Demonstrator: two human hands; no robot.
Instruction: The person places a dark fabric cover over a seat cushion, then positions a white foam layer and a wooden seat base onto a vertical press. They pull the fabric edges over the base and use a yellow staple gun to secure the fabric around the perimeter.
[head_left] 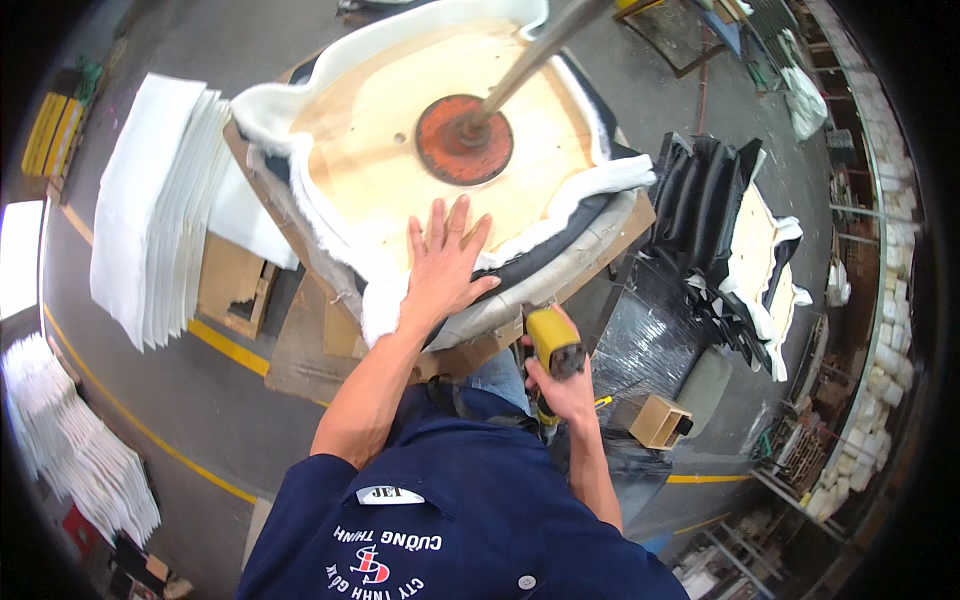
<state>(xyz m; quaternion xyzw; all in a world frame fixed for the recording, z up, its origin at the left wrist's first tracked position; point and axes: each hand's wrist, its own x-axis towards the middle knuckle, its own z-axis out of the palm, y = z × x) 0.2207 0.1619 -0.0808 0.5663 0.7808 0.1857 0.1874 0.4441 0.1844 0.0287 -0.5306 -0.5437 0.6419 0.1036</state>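
Observation:
My left hand (pixel 445 262) lies flat with fingers spread on the near edge of a pale plywood panel (pixel 355 130). White padding (pixel 383 300) wraps up around the panel's rim, with black cover material (pixel 540 245) showing outside it. A round red-orange press plate (pixel 440 145) on a metal rod (pixel 540 58) rests on the panel's middle. Below the panel's near right side, my right hand (pixel 565 385) is closed round a yellow and black staple gun (pixel 552 335). Most of its handle is hidden by the hand.
Stacked white padding sheets (pixel 150 210) stand on the left, with another pile (pixel 80 440) lower down. On the right are folded black covers (pixel 690 200), a plastic-wrapped surface (pixel 650 320) and a small wooden box (pixel 658 422). Shelving (pixel 850 240) lines the far right.

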